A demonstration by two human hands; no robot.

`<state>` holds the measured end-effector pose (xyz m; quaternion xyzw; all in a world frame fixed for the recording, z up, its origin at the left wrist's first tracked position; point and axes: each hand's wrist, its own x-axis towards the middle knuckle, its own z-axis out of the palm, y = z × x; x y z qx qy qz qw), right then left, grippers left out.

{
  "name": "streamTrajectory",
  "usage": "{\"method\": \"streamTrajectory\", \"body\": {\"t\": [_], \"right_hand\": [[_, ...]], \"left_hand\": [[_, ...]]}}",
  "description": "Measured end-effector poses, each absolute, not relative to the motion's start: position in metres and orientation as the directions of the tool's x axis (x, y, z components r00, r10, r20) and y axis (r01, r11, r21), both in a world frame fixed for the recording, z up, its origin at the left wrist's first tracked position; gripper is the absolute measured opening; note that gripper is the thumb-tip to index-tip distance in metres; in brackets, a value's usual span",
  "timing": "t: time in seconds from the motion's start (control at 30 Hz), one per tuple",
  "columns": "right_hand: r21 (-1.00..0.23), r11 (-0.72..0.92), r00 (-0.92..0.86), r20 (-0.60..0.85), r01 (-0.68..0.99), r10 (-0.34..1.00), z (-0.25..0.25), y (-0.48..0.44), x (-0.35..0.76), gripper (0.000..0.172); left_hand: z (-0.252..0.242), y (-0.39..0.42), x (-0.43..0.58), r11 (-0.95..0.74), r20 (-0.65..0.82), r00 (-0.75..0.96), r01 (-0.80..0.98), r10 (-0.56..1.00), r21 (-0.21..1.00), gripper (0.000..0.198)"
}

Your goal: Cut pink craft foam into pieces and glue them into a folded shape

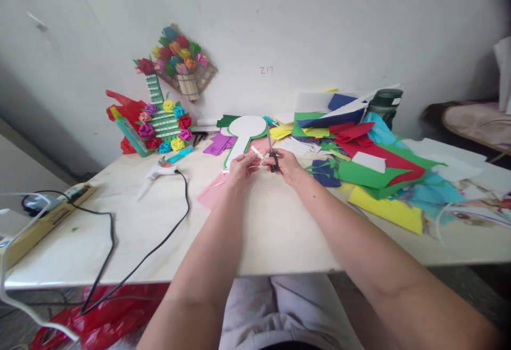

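Observation:
My left hand [241, 168] is closed in a pinch on a small white paper strip [256, 152] above the table's middle. My right hand [285, 164] grips a pair of scissors [271, 150], its blades pointing up and away beside the strip. Under the hands lie a pink paper sheet [213, 190] and a white paddle-shaped cutout with a green border [245, 131]. Both forearms reach out over the pale table [279, 227].
A glue gun [162, 170] with a black cord [159, 243] lies to the left. Paper-flower decorations [163, 121] lean on the wall. A heap of coloured paper sheets [367, 158] and a dark bottle [385, 105] fill the right side. A power strip [51, 214] sits far left.

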<state>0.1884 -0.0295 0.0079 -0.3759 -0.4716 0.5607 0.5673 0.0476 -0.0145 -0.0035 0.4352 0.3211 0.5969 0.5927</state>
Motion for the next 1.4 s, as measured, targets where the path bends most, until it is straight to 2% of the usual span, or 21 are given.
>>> {"method": "streamTrajectory", "body": {"t": [0.3, 0.53, 0.97, 1.17, 1.4], "right_hand": [[-0.962, 0.051, -0.145, 0.093, -0.269, 0.985, 0.006, -0.028, 0.19, 0.038], [-0.961, 0.023, -0.15, 0.068, -0.277, 0.986, 0.009, -0.033, 0.188, 0.033], [-0.961, 0.028, -0.187, 0.082, -0.276, 0.979, 0.004, -0.029, 0.192, 0.033], [-0.977, 0.038, -0.189, 0.079, -0.21, 0.979, 0.008, -0.033, 0.19, 0.033], [-0.988, 0.147, -0.196, 0.152, -0.041, 0.969, 0.015, -0.041, 0.185, 0.033]], "left_hand": [[-0.005, -0.013, 0.048, -0.062, 0.136, 0.126, -0.469, 0.983, 0.881, 0.024], [-0.006, -0.013, 0.05, -0.095, 0.156, 0.084, -0.496, 0.984, 0.863, 0.022], [-0.005, -0.014, 0.05, -0.104, 0.18, 0.119, -0.474, 0.977, 0.875, 0.021], [-0.003, -0.016, 0.049, -0.078, 0.147, 0.102, -0.496, 0.984, 0.865, 0.021], [-0.004, -0.011, 0.042, -0.041, 0.067, 0.029, -0.542, 0.997, 0.839, 0.019]]}}
